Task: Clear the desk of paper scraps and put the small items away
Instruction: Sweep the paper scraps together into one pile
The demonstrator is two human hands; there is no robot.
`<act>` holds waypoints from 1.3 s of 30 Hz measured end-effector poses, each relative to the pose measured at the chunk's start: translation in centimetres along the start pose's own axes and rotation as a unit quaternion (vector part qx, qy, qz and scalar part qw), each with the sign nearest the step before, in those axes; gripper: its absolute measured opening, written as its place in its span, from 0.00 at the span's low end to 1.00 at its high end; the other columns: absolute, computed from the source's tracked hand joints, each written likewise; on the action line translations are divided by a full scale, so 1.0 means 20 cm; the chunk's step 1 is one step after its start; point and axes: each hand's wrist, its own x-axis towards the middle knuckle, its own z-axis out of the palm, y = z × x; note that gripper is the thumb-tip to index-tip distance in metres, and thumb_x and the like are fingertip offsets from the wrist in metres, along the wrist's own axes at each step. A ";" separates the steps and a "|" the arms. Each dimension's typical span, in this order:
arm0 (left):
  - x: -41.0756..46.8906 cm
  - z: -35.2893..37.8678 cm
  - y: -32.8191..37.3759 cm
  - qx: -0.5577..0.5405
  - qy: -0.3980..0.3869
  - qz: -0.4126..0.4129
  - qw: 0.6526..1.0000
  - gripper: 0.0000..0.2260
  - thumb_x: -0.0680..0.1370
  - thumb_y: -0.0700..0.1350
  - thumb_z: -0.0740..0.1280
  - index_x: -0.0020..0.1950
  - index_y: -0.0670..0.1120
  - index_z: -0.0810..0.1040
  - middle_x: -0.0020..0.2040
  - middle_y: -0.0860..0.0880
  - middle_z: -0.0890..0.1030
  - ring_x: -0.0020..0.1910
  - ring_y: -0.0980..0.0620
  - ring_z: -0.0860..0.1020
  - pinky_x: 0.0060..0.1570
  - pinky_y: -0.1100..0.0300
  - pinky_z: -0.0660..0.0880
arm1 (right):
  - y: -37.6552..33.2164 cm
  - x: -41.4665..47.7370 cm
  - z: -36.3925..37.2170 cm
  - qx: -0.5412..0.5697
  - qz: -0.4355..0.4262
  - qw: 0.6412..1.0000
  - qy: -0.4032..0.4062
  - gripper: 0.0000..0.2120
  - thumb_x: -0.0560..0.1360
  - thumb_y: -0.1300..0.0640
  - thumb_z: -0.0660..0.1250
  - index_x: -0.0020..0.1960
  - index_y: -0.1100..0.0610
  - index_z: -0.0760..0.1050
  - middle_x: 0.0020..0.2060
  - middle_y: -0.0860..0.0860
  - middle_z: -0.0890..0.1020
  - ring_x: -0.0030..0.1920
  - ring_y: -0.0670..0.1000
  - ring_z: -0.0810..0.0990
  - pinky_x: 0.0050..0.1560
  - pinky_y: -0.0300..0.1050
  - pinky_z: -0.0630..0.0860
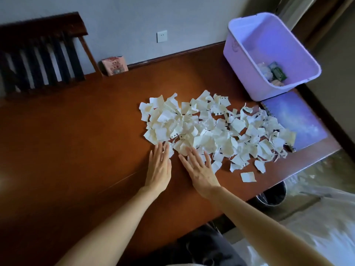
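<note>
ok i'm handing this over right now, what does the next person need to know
Left hand and right hand: open, flat, empty, at the near edge of the heap of torn white paper scraps.
Scraps cover mid-desk and overlap the purple spiral notebook.
Lilac plastic tub at the far corner already holds some small items.
Left: all scraps; a dark waste bin stands beside the desk.

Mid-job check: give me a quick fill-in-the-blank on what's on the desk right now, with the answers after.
1. Both hands, left and right, lie flat at the near edge of the ___ pile.
2. The purple bin stands at the desk's far ___ corner.
3. Scraps partly cover a ___ lying just in front of the bin.
4. A waste bin stands on the ___, below the desk edge.

Answers: scrap; right; notebook; floor
</note>
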 end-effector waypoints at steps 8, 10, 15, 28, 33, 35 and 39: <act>0.02 -0.06 0.27 -0.098 0.102 -0.007 0.990 0.22 0.80 0.38 0.55 0.75 0.39 0.57 0.77 0.40 0.54 0.77 0.47 0.50 0.75 0.49 0.43 | 0.16 -0.18 -0.14 0.177 0.179 0.967 0.046 0.26 0.75 0.54 0.49 0.73 0.52 0.53 0.74 0.58 0.61 0.75 0.58 0.56 0.75 0.58 0.42; -0.01 -0.04 0.37 -0.107 0.095 0.043 0.989 0.24 0.80 0.39 0.56 0.76 0.41 0.56 0.77 0.42 0.54 0.76 0.51 0.49 0.74 0.51 0.42 | 0.24 -0.29 -0.16 0.203 0.215 0.955 0.022 0.27 0.74 0.48 0.47 0.73 0.48 0.47 0.76 0.55 0.51 0.76 0.56 0.47 0.75 0.59 0.41; -0.09 0.12 0.58 -0.029 0.033 0.163 0.986 0.26 0.75 0.49 0.52 0.74 0.47 0.55 0.75 0.38 0.60 0.75 0.47 0.54 0.70 0.42 0.53 | 0.46 -0.55 -0.07 0.187 0.279 0.941 -0.032 0.36 0.77 0.49 0.57 0.77 0.48 0.39 0.72 0.50 0.32 0.76 0.53 0.34 0.71 0.53 0.29; 0.14 0.65 1.16 0.181 0.016 0.110 0.977 0.38 0.75 0.67 0.48 0.77 0.49 0.41 0.78 0.43 0.47 0.77 0.44 0.41 0.72 0.46 0.40 | 1.38 -0.46 -0.01 0.220 0.289 0.930 -0.049 0.33 0.79 0.45 0.54 0.77 0.49 0.41 0.77 0.55 0.37 0.77 0.56 0.37 0.75 0.54 0.39; 0.18 0.66 1.29 0.194 0.075 0.044 0.977 0.39 0.71 0.64 0.64 0.76 0.48 0.55 0.72 0.39 0.68 0.72 0.39 0.65 0.72 0.42 0.54 | 1.46 -0.42 0.05 0.213 0.200 0.954 -0.062 0.31 0.79 0.46 0.55 0.77 0.53 0.47 0.77 0.56 0.47 0.77 0.56 0.45 0.76 0.51 0.41; 0.18 0.67 1.31 0.203 0.101 0.032 0.974 0.38 0.68 0.61 0.71 0.72 0.47 0.62 0.69 0.39 0.72 0.69 0.39 0.70 0.67 0.41 0.64 | 1.44 -0.41 0.08 0.211 0.142 0.966 -0.048 0.30 0.78 0.49 0.60 0.76 0.56 0.54 0.75 0.59 0.56 0.76 0.58 0.53 0.76 0.52 0.47; 0.19 0.69 1.25 0.196 0.152 0.015 0.969 0.35 0.67 0.55 0.74 0.69 0.46 0.64 0.67 0.38 0.74 0.66 0.39 0.74 0.61 0.40 0.71 | 1.37 -0.39 0.13 0.208 0.094 0.974 0.005 0.27 0.73 0.49 0.62 0.69 0.58 0.65 0.64 0.61 0.75 0.62 0.63 0.76 0.62 0.58 0.72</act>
